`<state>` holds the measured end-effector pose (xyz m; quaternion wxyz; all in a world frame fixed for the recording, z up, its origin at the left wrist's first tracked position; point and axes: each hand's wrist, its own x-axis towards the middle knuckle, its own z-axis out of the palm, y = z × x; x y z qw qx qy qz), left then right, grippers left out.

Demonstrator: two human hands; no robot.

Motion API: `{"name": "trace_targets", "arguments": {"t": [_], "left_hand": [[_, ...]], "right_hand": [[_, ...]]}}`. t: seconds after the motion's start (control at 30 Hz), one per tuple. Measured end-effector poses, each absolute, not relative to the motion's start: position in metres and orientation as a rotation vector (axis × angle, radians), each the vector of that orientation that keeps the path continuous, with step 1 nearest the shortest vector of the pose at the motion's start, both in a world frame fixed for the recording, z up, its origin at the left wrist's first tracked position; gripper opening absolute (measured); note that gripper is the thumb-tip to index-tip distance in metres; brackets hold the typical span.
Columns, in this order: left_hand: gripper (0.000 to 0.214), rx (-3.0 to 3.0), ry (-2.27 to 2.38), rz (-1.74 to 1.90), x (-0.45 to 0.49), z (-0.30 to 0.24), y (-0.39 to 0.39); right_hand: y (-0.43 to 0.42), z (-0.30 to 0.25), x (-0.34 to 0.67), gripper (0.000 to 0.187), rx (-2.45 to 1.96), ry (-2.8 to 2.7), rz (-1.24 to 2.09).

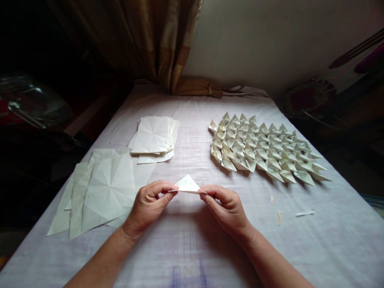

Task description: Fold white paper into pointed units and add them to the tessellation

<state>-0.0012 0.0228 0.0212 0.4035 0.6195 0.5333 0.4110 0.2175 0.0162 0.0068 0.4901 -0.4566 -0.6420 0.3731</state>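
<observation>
A small folded paper triangle [187, 185] is held above the cloth, its point facing away from me. My left hand [153, 199] pinches its left corner between thumb and fingers. At the opposite corner, my right hand [225, 205] grips it the same way. Creased paper sheets [109, 188] lie spread out beside my left hand. Farther back is a smaller stack of creased square papers [152, 135]. Rows of folded paper boats [261, 148] stand close together beyond my right hand.
A pale cloth [192, 248] covers the table. Small paper scraps [279, 218] and a white twisted strip [305, 213] lie at the right. A patterned curtain [168, 44] hangs at the back, and a clear glass jar [36, 102] stands in the dark at left.
</observation>
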Motion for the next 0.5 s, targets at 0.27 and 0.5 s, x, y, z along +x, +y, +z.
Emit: {"name": "trace_targets", "arguments": {"t": [0.27, 0.5], "left_hand": [[0.019, 1.436, 1.407, 0.995, 0.005, 0.02, 0.023], [0.017, 1.385, 1.375, 1.049, 0.007, 0.016, 0.022]], "right_hand": [[0.014, 0.005, 0.209, 0.011, -1.239, -1.328, 1.041], [0.012, 0.005, 0.204, 0.013, -1.246, -1.239, 1.067]]}}
